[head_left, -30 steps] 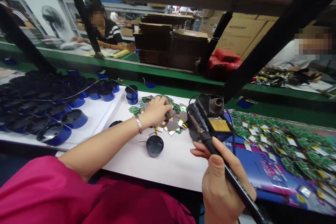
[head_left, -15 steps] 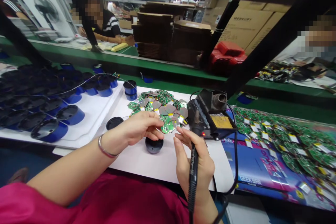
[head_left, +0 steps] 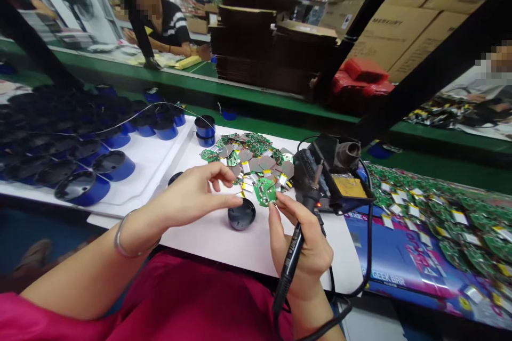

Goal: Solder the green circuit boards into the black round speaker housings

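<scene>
My right hand [head_left: 310,248] pinches the edge of a green circuit board [head_left: 264,192] between thumb and forefinger. The same hand has a black soldering iron [head_left: 293,252] lying across it, its tip pointing up and away from me. To the left, my left hand [head_left: 196,192] is open, thumb and fingers apart, with nothing visible in it. Below its fingertips a small round black cup [head_left: 241,216] stands on the white sheet [head_left: 200,245], its hollow side up. Behind both hands lies a heap of circuit boards [head_left: 256,144] with small silver battery cells.
A soldering station [head_left: 334,170] with a yellow sponge stands at the right, its cable looping beside my right arm. Many blue-and-black cups [head_left: 114,165] fill the tray at left. More boards [head_left: 440,208] lie far right. A person [head_left: 168,26] sits across the bench.
My left hand has let go of the circuit board and drawn left with its fingers apart. The board stays in my right hand, now beside the black cup. The view has shifted slightly.
</scene>
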The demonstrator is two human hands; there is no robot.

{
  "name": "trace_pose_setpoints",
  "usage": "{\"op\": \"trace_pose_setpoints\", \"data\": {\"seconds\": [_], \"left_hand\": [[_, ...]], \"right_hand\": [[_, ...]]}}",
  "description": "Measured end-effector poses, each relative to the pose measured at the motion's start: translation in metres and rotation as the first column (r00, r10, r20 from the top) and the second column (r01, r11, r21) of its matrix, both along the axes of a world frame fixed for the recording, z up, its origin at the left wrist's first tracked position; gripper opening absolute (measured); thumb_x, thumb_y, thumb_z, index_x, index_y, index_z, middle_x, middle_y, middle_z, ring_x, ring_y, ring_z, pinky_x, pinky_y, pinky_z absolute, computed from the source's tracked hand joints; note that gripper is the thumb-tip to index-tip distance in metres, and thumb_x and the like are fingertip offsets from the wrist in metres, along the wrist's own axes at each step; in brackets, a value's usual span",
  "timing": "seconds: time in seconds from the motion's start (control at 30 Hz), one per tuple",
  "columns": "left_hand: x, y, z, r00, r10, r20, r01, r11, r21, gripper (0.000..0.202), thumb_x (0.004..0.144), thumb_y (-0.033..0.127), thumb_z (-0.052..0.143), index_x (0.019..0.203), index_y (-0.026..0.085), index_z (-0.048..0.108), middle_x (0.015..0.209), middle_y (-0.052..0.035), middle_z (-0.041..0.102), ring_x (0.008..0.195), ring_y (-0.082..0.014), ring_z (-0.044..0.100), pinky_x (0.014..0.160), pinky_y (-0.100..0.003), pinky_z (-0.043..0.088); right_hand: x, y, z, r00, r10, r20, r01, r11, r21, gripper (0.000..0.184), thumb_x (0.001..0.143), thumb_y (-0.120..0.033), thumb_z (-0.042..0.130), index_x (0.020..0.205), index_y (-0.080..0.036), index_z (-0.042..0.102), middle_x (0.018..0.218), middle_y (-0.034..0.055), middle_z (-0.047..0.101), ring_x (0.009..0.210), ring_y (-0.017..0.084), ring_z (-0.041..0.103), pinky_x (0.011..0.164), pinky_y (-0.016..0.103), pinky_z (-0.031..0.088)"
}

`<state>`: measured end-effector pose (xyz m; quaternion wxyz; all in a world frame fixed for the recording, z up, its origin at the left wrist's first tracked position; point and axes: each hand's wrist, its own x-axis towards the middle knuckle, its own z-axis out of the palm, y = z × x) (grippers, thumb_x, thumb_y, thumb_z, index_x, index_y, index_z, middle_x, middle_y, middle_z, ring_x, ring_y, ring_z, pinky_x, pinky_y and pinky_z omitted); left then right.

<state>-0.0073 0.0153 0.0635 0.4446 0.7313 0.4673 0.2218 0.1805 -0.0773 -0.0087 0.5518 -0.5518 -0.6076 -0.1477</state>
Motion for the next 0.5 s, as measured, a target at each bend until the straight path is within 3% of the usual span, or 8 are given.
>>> {"op": "trace_pose_setpoints", "data": {"seconds": [0.07, 0.13, 0.23, 0.33, 0.5], "left_hand": [[-0.009, -0.004, -0.005, 0.979, -0.075, -0.189, 0.08, 0.997, 0.019, 0.044, 0.065, 0.044, 0.081, 0.098, 0.02, 0.068, 0.089, -0.0018, 0.071, 0.078, -0.0183, 0.061, 0.069, -0.029, 0.046], [-0.012, -0.01, -0.012, 0.965, -0.12, -0.235, 0.112, 0.993, -0.047, 0.029, 0.073, 0.04, 0.073, 0.093, 0.019, 0.07, 0.077, -0.0004, 0.07, 0.071, -0.0175, 0.062, 0.064, -0.028, 0.045], [-0.009, -0.018, -0.022, 0.983, -0.066, -0.171, 0.06, 0.997, -0.037, 0.018, 0.083, 0.032, 0.06, 0.084, 0.019, 0.073, 0.072, -0.0003, 0.07, 0.066, -0.0157, 0.062, 0.062, -0.027, 0.045], [-0.005, -0.02, -0.029, 0.999, -0.013, -0.039, 0.015, 0.998, 0.056, 0.016, 0.081, 0.026, 0.062, 0.086, 0.019, 0.076, 0.082, -0.0017, 0.074, 0.074, -0.0154, 0.064, 0.071, -0.027, 0.049], [0.0, -0.017, -0.039, 0.985, -0.082, 0.154, 0.072, 0.995, 0.072, 0.015, 0.081, 0.024, 0.065, 0.088, 0.02, 0.079, 0.087, -0.0036, 0.073, 0.079, -0.0145, 0.065, 0.072, -0.025, 0.051]], "right_hand": [[0.002, -0.003, -0.004, 0.999, 0.017, 0.037, -0.017, 1.0, -0.024, 0.046, 0.08, -0.004, 0.074, 0.122, -0.017, 0.062, 0.105, 0.0061, 0.074, 0.088, 0.018, 0.073, 0.078, 0.029, 0.064], [0.0, -0.006, -0.006, 0.997, 0.04, 0.069, -0.038, 0.999, -0.034, 0.043, 0.079, -0.004, 0.074, 0.12, -0.014, 0.062, 0.104, 0.0076, 0.074, 0.087, 0.018, 0.073, 0.078, 0.029, 0.064], [-0.006, -0.008, -0.009, 0.992, 0.078, 0.096, -0.074, 0.996, -0.042, 0.041, 0.079, -0.002, 0.074, 0.117, -0.012, 0.063, 0.103, 0.0094, 0.074, 0.086, 0.018, 0.073, 0.078, 0.028, 0.063], [-0.011, -0.008, -0.011, 0.984, 0.129, 0.127, -0.124, 0.991, -0.048, 0.04, 0.08, 0.0, 0.072, 0.117, -0.01, 0.062, 0.101, 0.0116, 0.074, 0.087, 0.019, 0.072, 0.079, 0.03, 0.062], [-0.015, -0.01, -0.015, 0.975, 0.19, 0.113, -0.178, 0.979, -0.103, 0.036, 0.082, 0.0, 0.068, 0.115, -0.009, 0.061, 0.1, 0.0137, 0.073, 0.088, 0.022, 0.07, 0.077, 0.034, 0.061]]}}
